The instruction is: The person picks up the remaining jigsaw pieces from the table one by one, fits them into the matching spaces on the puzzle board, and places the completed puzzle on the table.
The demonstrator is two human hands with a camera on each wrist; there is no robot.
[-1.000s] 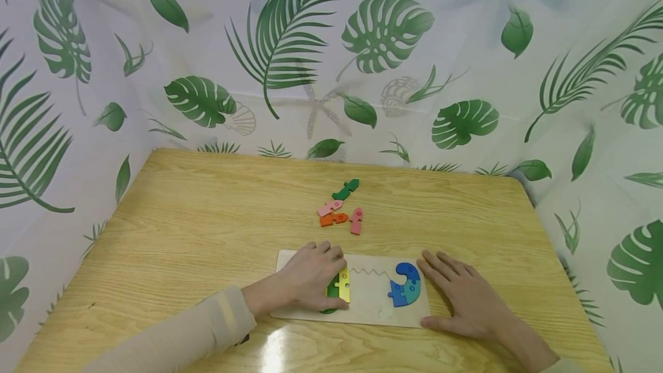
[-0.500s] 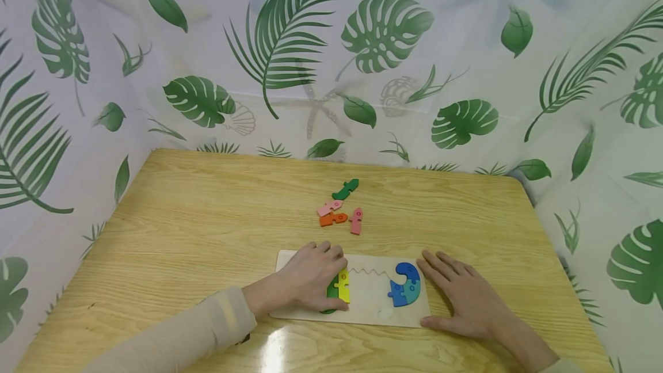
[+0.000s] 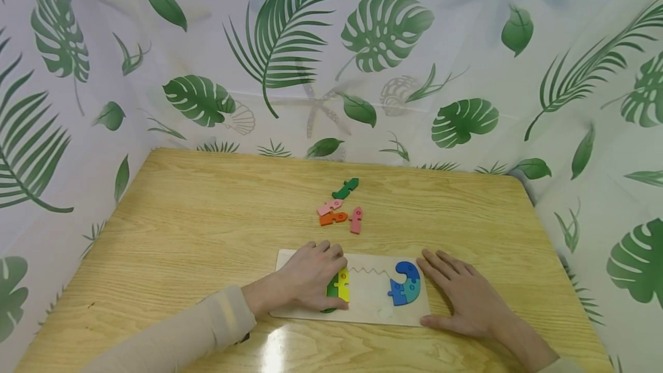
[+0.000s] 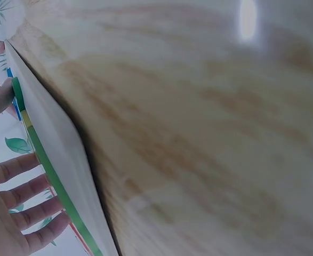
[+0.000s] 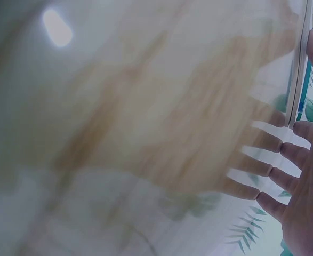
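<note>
Right hand (image 3: 468,304): spread low, thumb at the near right corner of the board (image 3: 368,293), fingers beside its far right corner; in my judgement a good brace against sliding.
Left hand (image 3: 313,275): spread and arched over the board's left part, thumb toward the near edge; it seems to press, so the push should be even and straight down.
Under it: a green piece (image 3: 331,290) beside a yellow piece (image 3: 343,286); check that their seam is flush (most of the green is hidden).
Right end: blue pieces (image 3: 412,290), better not to knock these.
Beyond the far edge: on the desk (image 3: 233,206), loose dark pink (image 3: 356,222), orange (image 3: 332,220), pale pink (image 3: 328,208) and dark green (image 3: 345,189) pieces, best lifted singly.
</note>
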